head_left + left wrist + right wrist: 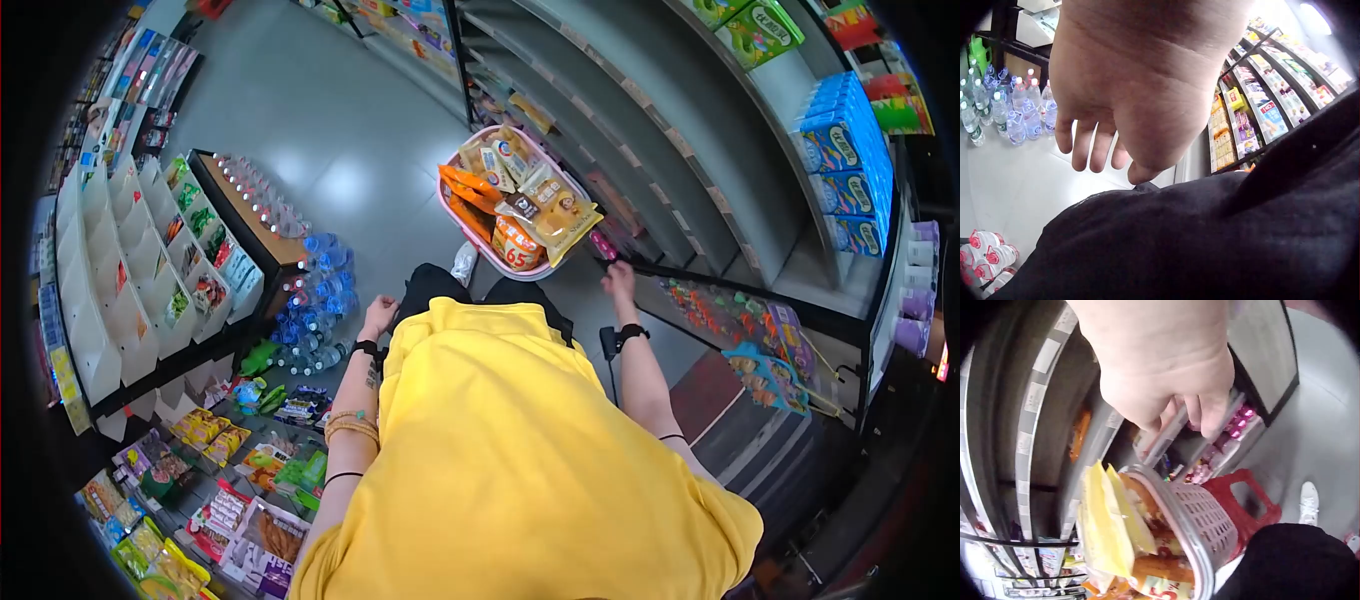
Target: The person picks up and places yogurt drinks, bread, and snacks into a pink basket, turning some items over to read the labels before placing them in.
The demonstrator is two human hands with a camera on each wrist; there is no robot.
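Note:
My left hand [378, 316] hangs beside the dark-trousered thigh, fingers relaxed and holding nothing. In the left wrist view its fingers [1096, 147] point down, above the floor. My right hand [618, 282] is by the lower shelves, to the right of a pink basket [487, 250]. In the right wrist view its loosely bent fingers [1210, 415] hang over shiny pink packages [1238, 425] on a low shelf, with nothing visible in them. Bagged snacks fill the basket, among them a yellow-edged bag [1107, 519] and an orange bag [517, 245]. Under the basket shows a red plastic piece [1250, 494].
Mostly bare grey shelves [640, 130] rise at the right, with blue cartons [845, 150] at their end. At left are water bottles [320, 290] on the floor and a rack of white bins [130, 270]. Snack packs [210, 435] lie at lower left.

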